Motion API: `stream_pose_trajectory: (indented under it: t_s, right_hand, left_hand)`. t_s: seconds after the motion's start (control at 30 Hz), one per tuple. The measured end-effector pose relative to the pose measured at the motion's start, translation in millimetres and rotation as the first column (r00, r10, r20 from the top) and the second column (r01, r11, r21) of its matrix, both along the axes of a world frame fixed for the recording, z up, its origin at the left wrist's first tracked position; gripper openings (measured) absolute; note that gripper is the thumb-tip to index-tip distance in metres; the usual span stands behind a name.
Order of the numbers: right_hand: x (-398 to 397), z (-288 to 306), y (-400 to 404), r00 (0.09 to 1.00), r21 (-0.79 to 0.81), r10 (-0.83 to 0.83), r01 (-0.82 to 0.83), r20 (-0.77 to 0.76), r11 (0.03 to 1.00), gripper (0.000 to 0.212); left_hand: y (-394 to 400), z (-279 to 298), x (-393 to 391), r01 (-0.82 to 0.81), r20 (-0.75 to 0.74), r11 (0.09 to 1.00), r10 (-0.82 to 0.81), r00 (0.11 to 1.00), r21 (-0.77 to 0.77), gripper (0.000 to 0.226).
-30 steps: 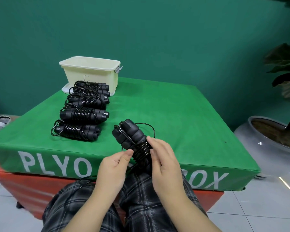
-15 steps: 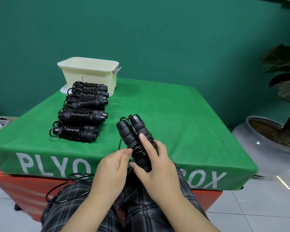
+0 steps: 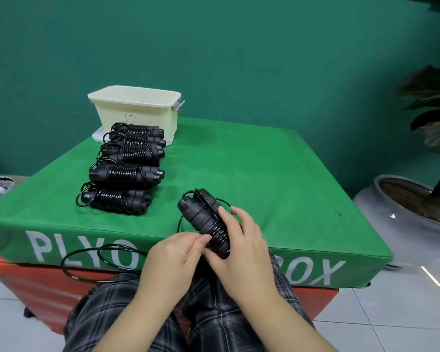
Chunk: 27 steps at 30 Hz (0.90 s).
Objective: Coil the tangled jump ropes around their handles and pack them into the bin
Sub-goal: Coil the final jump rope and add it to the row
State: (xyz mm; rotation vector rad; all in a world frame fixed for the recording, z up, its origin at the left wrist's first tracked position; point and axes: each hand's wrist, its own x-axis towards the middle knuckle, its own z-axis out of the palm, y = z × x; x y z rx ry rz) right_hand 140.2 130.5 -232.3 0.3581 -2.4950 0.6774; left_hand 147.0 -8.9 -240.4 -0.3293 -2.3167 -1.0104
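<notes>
Since the earlier frames, more cord is sitting wound on the paired handles [image 3: 205, 219], and the slack loop [image 3: 99, 262] is hanging lower, over the front edge of the green plyo box [image 3: 277, 179] near the person's lap. The right hand [image 3: 241, 240] is wrapping its fingers [image 3: 225, 214] around the handles and gripping them, tilted, just above the box's front edge; the left hand [image 3: 173, 257] is pinching the cord between thumb and forefinger [image 3: 201, 241] against the coil. Five finished bundles [image 3: 123, 171] are lying in a row on the box, leading back to the cream bin [image 3: 135, 107], which is standing at the far corner. Nothing is showing above the bin's rim and its inside is hidden, so packing is, by the look of it, still waiting.
</notes>
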Motion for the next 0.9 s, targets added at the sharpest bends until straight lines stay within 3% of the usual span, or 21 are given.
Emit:
stream_pose_trajectory:
  t_s: [0.07,0.17,0.3,0.4,0.47,0.53,0.63,0.9]
  right_hand:
    - [-0.1,-2.5,0.6,1.000,0.022,0.005,-0.006,0.028,1.000,0.078]
    - [1.7,-2.4,2.2,0.999,-0.049,0.025,-0.022,0.047,0.999,0.066]
    - [0.1,2.5,6.8,0.987,-0.268,0.076,-0.035,0.142,0.963,0.063]
    - [1.0,5.6,9.9,0.986,-0.419,0.126,-0.067,0.114,0.906,0.058]
    - [1.7,5.5,9.6,0.983,-0.499,0.150,-0.076,0.110,0.863,0.055]
    - [1.9,5.2,8.7,0.981,-0.532,0.166,-0.089,0.098,0.842,0.053]
    - [2.4,4.6,7.3,0.976,-0.543,0.191,-0.106,0.101,0.833,0.058]
    - [5.7,5.8,6.6,0.973,-0.617,0.230,-0.161,0.033,0.771,0.048]
  left_hand:
    - [0.6,-2.5,-1.2,-0.008,-0.022,1.000,0.008,1.000,-0.007,0.038]
    - [1.9,-2.2,-1.9,0.017,-0.005,0.999,-0.017,1.000,0.040,0.039]
    - [5.3,2.3,1.5,0.088,0.068,0.989,-0.096,0.993,0.117,0.033]
    - [4.3,5.6,4.3,0.122,0.103,0.980,-0.139,0.985,0.159,0.023]
    - [2.9,6.8,5.4,0.151,0.100,0.978,-0.166,0.981,0.145,0.034]
    - [2.0,6.3,4.5,0.163,0.092,0.981,-0.173,0.981,0.108,0.046]
    - [-0.5,4.9,-0.7,0.127,0.063,0.990,-0.131,0.989,0.067,0.035]
    - [-5.3,2.5,-9.4,0.228,0.103,0.954,-0.251,0.962,0.194,0.030]
